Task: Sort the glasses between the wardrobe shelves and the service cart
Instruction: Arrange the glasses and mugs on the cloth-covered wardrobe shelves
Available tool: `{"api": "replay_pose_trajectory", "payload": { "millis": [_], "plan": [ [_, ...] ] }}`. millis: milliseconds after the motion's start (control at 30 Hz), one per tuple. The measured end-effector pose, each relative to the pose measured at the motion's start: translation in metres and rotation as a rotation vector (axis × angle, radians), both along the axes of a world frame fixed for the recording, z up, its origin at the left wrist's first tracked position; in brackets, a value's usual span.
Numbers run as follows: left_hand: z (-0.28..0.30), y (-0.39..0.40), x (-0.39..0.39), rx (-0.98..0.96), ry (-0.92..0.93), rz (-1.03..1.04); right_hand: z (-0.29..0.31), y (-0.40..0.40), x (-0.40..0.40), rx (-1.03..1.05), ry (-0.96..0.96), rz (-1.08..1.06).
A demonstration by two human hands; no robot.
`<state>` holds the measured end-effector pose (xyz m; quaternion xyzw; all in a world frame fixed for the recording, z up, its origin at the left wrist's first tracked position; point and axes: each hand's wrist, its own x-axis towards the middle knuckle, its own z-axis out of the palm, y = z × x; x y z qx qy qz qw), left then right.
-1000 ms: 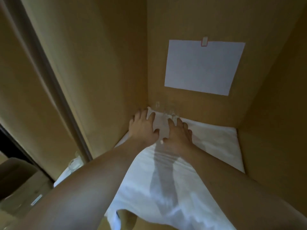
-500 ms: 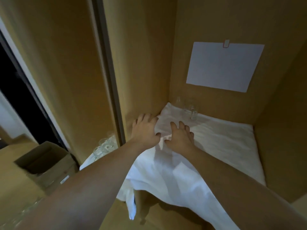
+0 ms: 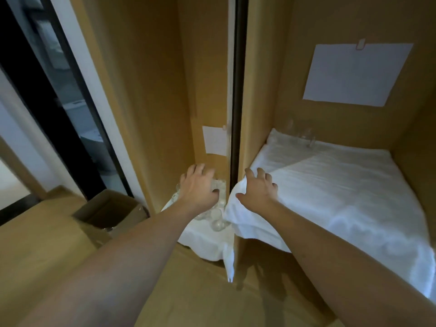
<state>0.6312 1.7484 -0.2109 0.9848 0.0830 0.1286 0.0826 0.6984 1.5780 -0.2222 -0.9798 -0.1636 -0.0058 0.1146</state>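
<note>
white cloths, two shelves, left hand (image 3: 198, 187) spread over clustered glasses (image 3: 218, 215), right hand (image 3: 258, 191) spread on cloth (image 3: 330, 185)

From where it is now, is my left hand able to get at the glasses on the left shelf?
Probably yes. The left hand hovers open right over the cluster of glasses on the left shelf's white cloth, with nothing between them. The divider panel stands to its right, out of the way.

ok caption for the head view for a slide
Left hand reaches over glasses in the left compartment; right hand rests on the white cloth.
</note>
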Motion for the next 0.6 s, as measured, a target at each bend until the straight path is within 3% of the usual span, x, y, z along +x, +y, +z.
{"api": "replay_pose_trajectory", "payload": {
  "millis": [300,600],
  "plan": [
    [-0.017,0.079,-0.039,-0.050,0.001,0.068,-0.014,0.087,-0.051,-0.017,0.053,0.086],
    [-0.035,0.147,-0.005,-0.071,0.057,0.176,-0.030,0.160,0.000,-0.071,0.099,0.170]
  ]
}}
